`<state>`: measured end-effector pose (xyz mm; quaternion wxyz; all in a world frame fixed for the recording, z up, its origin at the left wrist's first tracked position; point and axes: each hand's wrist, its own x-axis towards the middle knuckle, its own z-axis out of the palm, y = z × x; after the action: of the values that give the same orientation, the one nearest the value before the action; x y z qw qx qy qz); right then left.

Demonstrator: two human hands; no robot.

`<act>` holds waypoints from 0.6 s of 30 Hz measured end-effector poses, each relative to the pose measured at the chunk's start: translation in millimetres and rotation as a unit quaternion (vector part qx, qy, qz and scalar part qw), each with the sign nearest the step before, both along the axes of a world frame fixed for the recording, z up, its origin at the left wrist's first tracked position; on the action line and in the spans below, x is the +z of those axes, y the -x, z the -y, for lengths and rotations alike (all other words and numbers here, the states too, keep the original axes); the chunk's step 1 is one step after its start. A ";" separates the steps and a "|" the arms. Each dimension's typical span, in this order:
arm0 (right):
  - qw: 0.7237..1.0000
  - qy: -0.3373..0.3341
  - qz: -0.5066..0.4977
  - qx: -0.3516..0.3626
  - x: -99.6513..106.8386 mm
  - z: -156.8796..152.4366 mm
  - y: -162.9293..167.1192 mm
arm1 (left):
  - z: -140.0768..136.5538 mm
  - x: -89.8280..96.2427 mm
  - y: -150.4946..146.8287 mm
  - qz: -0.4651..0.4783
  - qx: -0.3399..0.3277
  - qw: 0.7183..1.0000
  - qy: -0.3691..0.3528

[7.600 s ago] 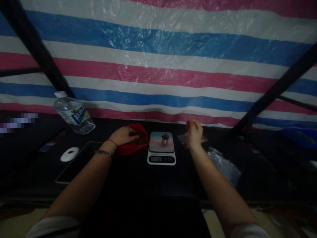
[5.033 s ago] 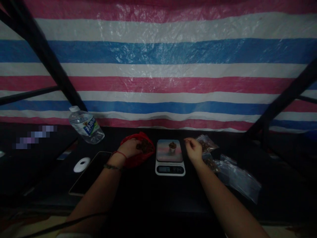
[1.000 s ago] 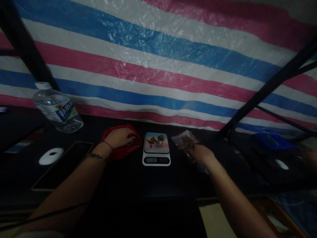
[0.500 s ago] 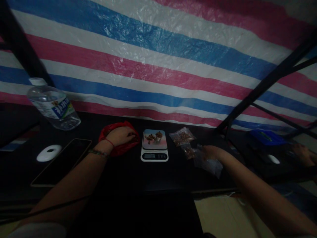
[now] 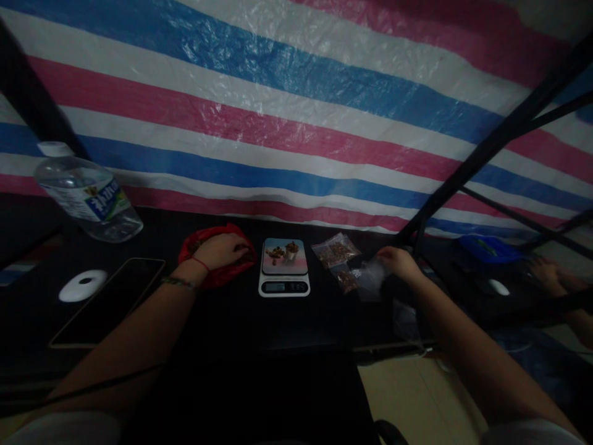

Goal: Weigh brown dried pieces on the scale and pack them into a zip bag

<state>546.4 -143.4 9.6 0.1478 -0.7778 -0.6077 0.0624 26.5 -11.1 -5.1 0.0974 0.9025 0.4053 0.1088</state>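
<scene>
- Clear plastic bag (image 5: 368, 278) right of the scale (image 5: 283, 269), our right hand (image 5: 397, 262) on it, fingers curled; grip we cannot tell.
- Our left hand (image 5: 221, 250) rests in the red bag (image 5: 215, 259) left of the scale, fingers bent; hold unclear.
- Small cup (image 5: 291, 250) and loose brown pieces (image 5: 275, 253) on the scale.
- Filled packets (image 5: 336, 252) just right of the scale.
- Phone (image 5: 109, 301), bottle (image 5: 86, 198) far left of the scale on the worktop (image 5: 278, 321).

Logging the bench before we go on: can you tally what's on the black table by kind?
Scale: 1
Small metal cup: 1
Red bag: 1
Filled clear bags: 2
Water bottle: 1
Phone: 1
White round disc: 1
Total: 8
</scene>
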 end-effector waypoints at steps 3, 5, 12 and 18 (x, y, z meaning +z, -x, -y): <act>0.995 -0.081 -0.061 0.007 14.3 3.5 15.8 | 4.6 5.8 -3.0 0.011 0.020 0.999 -0.043; 0.988 -0.101 -0.109 0.035 20.0 6.6 30.1 | 8.8 10.1 -5.9 0.021 0.028 0.997 -0.065; 0.976 -0.056 -0.211 0.024 -6.5 2.5 46.6 | 10.5 7.6 -8.9 0.038 0.015 0.995 -0.088; 0.997 -0.036 0.004 -0.062 -27.2 18.7 18.4 | 3.0 0.4 -6.2 0.039 0.023 0.995 -0.083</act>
<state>528.0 -162.0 -17.6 0.1770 -0.8081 -0.5612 0.0276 32.7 -14.0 -4.7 0.0348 0.8929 0.4116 0.1792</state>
